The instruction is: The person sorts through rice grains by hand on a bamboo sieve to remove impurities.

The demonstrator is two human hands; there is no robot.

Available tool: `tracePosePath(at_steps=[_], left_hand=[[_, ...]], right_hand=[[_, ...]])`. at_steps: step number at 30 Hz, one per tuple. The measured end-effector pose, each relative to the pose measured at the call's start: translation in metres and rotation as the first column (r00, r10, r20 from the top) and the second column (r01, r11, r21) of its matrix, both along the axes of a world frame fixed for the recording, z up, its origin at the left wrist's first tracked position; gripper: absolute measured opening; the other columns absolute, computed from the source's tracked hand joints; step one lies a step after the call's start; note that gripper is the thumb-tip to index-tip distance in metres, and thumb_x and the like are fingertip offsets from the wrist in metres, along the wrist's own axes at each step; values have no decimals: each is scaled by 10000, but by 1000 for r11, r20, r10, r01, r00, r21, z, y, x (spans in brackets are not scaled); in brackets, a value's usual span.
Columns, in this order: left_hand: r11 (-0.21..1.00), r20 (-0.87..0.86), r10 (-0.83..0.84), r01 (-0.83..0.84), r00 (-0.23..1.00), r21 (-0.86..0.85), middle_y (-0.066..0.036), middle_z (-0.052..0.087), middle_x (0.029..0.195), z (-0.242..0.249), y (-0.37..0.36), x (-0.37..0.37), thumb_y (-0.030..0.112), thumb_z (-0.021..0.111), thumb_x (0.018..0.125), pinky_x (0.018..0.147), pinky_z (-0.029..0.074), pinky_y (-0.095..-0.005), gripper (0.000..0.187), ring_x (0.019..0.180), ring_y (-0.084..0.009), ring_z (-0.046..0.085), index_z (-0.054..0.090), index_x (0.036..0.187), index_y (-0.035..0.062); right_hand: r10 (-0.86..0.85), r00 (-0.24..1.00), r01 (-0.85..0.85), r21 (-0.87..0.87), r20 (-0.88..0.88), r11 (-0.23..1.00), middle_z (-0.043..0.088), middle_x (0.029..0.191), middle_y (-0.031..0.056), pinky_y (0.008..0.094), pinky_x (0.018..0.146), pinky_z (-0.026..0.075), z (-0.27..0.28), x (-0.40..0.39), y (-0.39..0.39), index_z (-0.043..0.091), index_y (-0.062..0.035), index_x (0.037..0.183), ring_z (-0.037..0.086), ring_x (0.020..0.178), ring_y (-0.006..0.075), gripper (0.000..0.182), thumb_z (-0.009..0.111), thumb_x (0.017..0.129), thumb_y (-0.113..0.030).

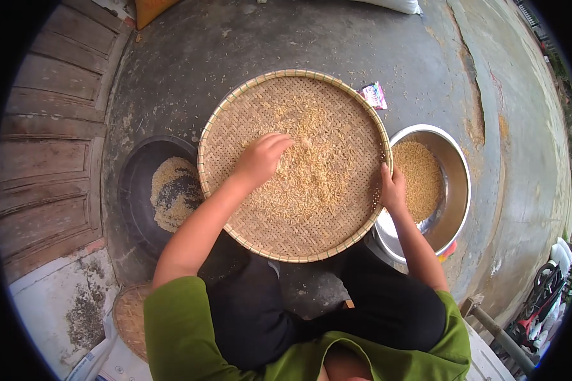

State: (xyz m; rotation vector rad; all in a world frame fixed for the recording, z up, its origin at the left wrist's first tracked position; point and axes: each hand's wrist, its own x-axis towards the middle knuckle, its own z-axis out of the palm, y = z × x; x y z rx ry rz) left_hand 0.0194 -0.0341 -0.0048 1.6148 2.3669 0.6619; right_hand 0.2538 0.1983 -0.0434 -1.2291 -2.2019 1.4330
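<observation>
Hold the tray (pixel 235 101) level with the right hand (pixel 392 189) clasping its rim while the left hand (pixel 260 159), fingers pressed together and curled, rakes the grain (pixel 311 171) lightly.

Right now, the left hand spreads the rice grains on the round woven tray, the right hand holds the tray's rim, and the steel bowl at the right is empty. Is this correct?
Not quite. The head view shows the steel bowl holds rice grains; it is not empty. The rest stands: the left hand lies on the rice grains on the round woven tray, and the right hand holds its rim.
</observation>
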Motion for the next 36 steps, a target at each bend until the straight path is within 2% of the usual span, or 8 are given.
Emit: tracePosePath(at_steps=[10, 16, 19, 21, 24, 29, 31, 36], left_hand=[[999, -300, 46, -48, 953, -1, -85, 584, 1078, -24, -39, -6, 39, 526, 804, 888, 396, -352, 266, 1028, -236, 525, 590, 1061, 54], [984, -167, 160, -145, 973, 99, -99, 596, 926, -29, -36, -1, 71, 546, 812, 815, 438, -355, 153, 915, -254, 545, 595, 943, 9], [918, 144, 389, -395, 910, 19, -91, 607, 887, -10, -32, -1, 82, 541, 837, 758, 462, -329, 128, 853, -215, 569, 591, 926, 5], [814, 537, 541, -564, 647, -139, -74, 618, 843, -3, -30, -2, 79, 495, 873, 730, 468, -280, 124, 788, -160, 580, 578, 939, 16], [758, 777, 453, -647, 436, -79, -56, 620, 841, -11, -30, -5, 63, 477, 882, 717, 462, -252, 125, 772, -119, 574, 565, 944, -1], [729, 881, 429, -652, 198, -209, -73, 612, 865, -13, -33, -8, 132, 436, 911, 707, 447, -251, 178, 793, -128, 565, 541, 975, 4], [718, 976, 200, -664, -88, -207, -117, 588, 964, -15, -35, -12, 199, 411, 925, 725, 445, -266, 249, 866, -156, 558, 526, 998, -9], [695, 966, 142, -673, -218, -254, -122, 586, 952, -16, -35, -14, 231, 413, 925, 739, 444, -272, 270, 865, -168, 561, 527, 971, -9]], right_hand=[[-38, 999, 38, -24, 6, 999, 448, 610, 25, 301, 513, 357, 15, -5, -8, 518, 7, 811, 417, 569, 110, 313, 467, 897, -290], [-33, 999, 34, 5, -11, 999, 446, 606, 24, 302, 514, 354, 11, -5, -6, 519, 9, 817, 417, 571, 112, 309, 467, 895, -285], [-31, 999, 31, 8, 7, 999, 447, 606, 25, 303, 514, 354, 14, -5, -7, 519, 10, 821, 417, 571, 115, 308, 468, 894, -285], [-28, 998, 29, -4, 53, 1000, 449, 607, 25, 303, 515, 356, 16, -5, -7, 517, 9, 823, 416, 571, 115, 305, 468, 894, -284], [-18, 999, 19, -2, 48, 1000, 448, 606, 25, 302, 517, 358, 16, -5, -6, 514, 7, 822, 418, 573, 113, 301, 470, 893, -282], [-30, 999, 31, -10, 22, 999, 448, 605, 23, 298, 512, 358, 14, -5, -6, 511, 5, 817, 417, 566, 110, 293, 473, 893, -275], [-28, 1000, 28, -17, 8, 999, 448, 605, 22, 297, 509, 358, 12, -4, -5, 510, 5, 815, 418, 563, 110, 290, 474, 893, -272], [-18, 1000, 18, -43, 12, 999, 440, 602, 19, 294, 499, 350, 10, -3, -4, 514, 4, 815, 410, 555, 103, 287, 477, 894, -270]])
